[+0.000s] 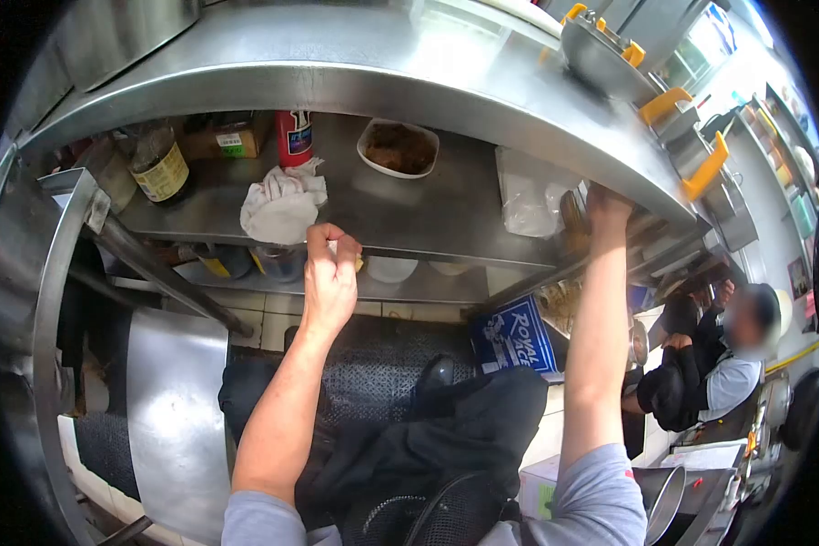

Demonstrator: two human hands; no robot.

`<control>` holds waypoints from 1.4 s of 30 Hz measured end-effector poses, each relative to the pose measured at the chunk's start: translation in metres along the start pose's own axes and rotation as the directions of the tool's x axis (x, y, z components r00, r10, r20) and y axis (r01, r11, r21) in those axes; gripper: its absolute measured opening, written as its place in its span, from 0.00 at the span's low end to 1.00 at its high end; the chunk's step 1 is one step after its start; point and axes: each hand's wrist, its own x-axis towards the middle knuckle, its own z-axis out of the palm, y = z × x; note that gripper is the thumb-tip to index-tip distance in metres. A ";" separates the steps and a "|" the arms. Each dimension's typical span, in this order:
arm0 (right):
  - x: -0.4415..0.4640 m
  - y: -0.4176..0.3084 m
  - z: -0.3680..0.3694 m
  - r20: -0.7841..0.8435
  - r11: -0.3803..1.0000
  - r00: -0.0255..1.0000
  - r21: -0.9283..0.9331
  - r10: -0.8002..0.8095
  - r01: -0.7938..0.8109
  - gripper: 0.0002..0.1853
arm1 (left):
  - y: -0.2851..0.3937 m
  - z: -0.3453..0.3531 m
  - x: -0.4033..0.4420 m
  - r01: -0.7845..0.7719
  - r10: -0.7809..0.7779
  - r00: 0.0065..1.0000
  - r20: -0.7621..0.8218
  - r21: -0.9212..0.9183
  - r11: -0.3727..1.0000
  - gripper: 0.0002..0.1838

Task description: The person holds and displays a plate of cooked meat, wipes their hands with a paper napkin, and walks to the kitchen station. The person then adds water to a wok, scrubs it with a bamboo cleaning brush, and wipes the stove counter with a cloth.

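Observed left hand (332, 273) in front of shelf (455, 209) edge, curled narrow around small yellow piece (360, 264); saw only a bit past the fingers, so cannot name it further. Noted cloth (278, 209) on shelf, near that hand, with red can (295, 138) just behind. Found right hand (609, 206) reaching in under lip of bench (355, 41); cannot tell whether wide, narrow or holding anything, with fingers mostly hidden. Logged plastic bag (530, 196) on shelf, left of right hand. Recorded white dish (400, 173) of brown food (399, 146) between can and bag; bottle (161, 171) toward far left. Saw blue box (516, 337) lower down, between forearms. Noted another person (701, 382) at right, well apart from both hands.
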 end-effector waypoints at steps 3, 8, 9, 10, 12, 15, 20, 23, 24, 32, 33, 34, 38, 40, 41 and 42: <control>-0.015 -0.009 0.000 -0.030 0.999 0.999 -0.046 -0.022 0.020 0.16 | 0.000 0.000 -0.004 0.118 -0.113 0.993 0.038 -0.147 0.982 0.08; 0.011 -0.028 -0.021 0.005 0.980 0.992 0.151 0.128 -0.127 0.14 | 0.002 0.005 -0.008 0.103 -0.092 0.991 0.097 -0.117 0.988 0.07; 0.012 -0.031 -0.017 -0.010 0.953 0.983 0.245 0.186 -0.178 0.14 | 0.002 0.006 -0.007 0.101 -0.090 0.991 0.095 -0.120 0.988 0.07; 0.010 -0.030 -0.014 -0.009 0.953 0.982 0.244 0.187 -0.179 0.14 | 0.002 0.007 -0.007 0.086 -0.074 0.993 0.096 -0.122 0.989 0.08; 0.004 -0.025 -0.019 0.121 0.903 0.975 0.371 0.186 -0.218 0.15 | 0.001 0.009 -0.011 0.071 -0.058 0.992 0.109 -0.120 0.990 0.08; -0.022 -0.009 -0.014 0.229 0.800 0.942 0.501 0.244 -0.329 0.18 | -0.002 0.011 -0.010 0.034 -0.022 0.995 0.100 -0.124 0.992 0.08; -0.161 -0.051 0.072 0.247 0.871 0.844 -0.002 0.476 -0.491 0.20 | 0.004 0.006 -0.009 -0.007 0.022 0.992 0.121 -0.123 0.992 0.12; -0.188 -0.035 0.059 0.250 0.834 0.826 -0.387 0.505 -0.393 0.21 | 0.012 -0.006 -0.010 0.100 -0.036 0.967 0.253 -0.246 0.964 0.18; -0.194 -0.029 0.061 0.284 0.831 0.802 -0.372 0.526 -0.413 0.20 | 0.015 -0.008 -0.010 0.119 -0.025 0.957 0.288 -0.313 0.942 0.21; -0.230 -0.037 0.101 0.491 0.772 0.609 -0.259 0.623 -0.580 0.12 | 0.065 -0.030 -0.030 0.255 0.066 0.908 0.414 -0.670 0.697 0.38; -0.231 -0.037 0.104 0.496 0.757 0.578 -0.339 0.648 -0.558 0.14 | 0.079 -0.033 -0.035 0.299 0.054 0.903 0.425 -0.715 0.633 0.39; -0.231 -0.037 0.108 0.500 0.739 0.545 -0.419 0.673 -0.527 0.15 | 0.091 -0.035 -0.037 0.251 0.052 0.907 0.417 -0.636 0.730 0.40; -0.236 -0.039 0.113 0.429 0.700 0.558 -0.507 0.711 -0.503 0.28 | 0.096 -0.044 -0.038 0.194 0.025 0.913 0.407 -0.488 0.851 0.39; -0.250 -0.053 0.104 0.446 0.768 0.625 -0.372 0.640 -0.521 0.34 | 0.098 -0.046 -0.040 0.138 0.063 0.931 0.359 -0.507 0.851 0.32; -0.258 -0.061 0.100 0.452 0.824 0.693 -0.236 0.562 -0.514 0.41 | 0.100 -0.047 -0.041 0.128 0.069 0.933 0.354 -0.503 0.855 0.32; -0.271 -0.067 0.091 0.504 0.858 0.696 -0.256 0.512 -0.445 0.53 | 0.101 -0.046 -0.044 0.117 0.077 0.944 0.321 -0.544 0.831 0.30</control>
